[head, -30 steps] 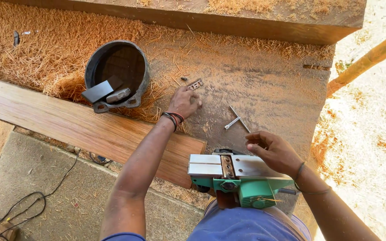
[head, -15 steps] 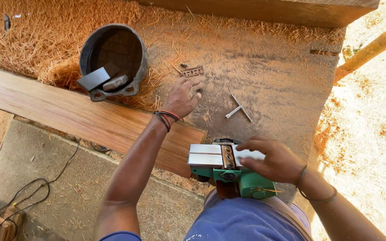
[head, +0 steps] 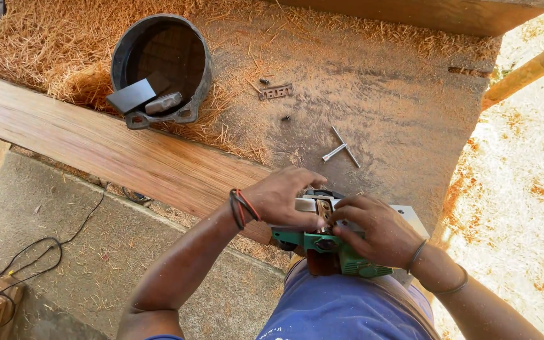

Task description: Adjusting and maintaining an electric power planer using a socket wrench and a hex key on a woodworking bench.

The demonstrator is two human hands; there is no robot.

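Note:
A green electric planer (head: 338, 252) lies upside down against my lap, its silver base plate facing up. My left hand (head: 281, 198) rests on the plate's left part, fingers over the cutter slot. My right hand (head: 376, 230) grips the planer body from the right, fingertips at the cutter drum. On the dusty slab beyond lie a small toothed metal plate (head: 276, 92), two dark screws (head: 264, 80) and a T-shaped socket wrench (head: 341, 148).
A black round bucket (head: 193, 94) holding a dark flat stone and a grey block stands at the upper left amid wood shavings. A long planed plank (head: 96, 148) runs diagonally. A black cable (head: 29, 249) lies on the concrete. A wooden pole (head: 530, 69) crosses the upper right.
My left hand has come back from the small metal plate on the slab to the planer. My right hand has shifted over the cutter area. The camera moved closer.

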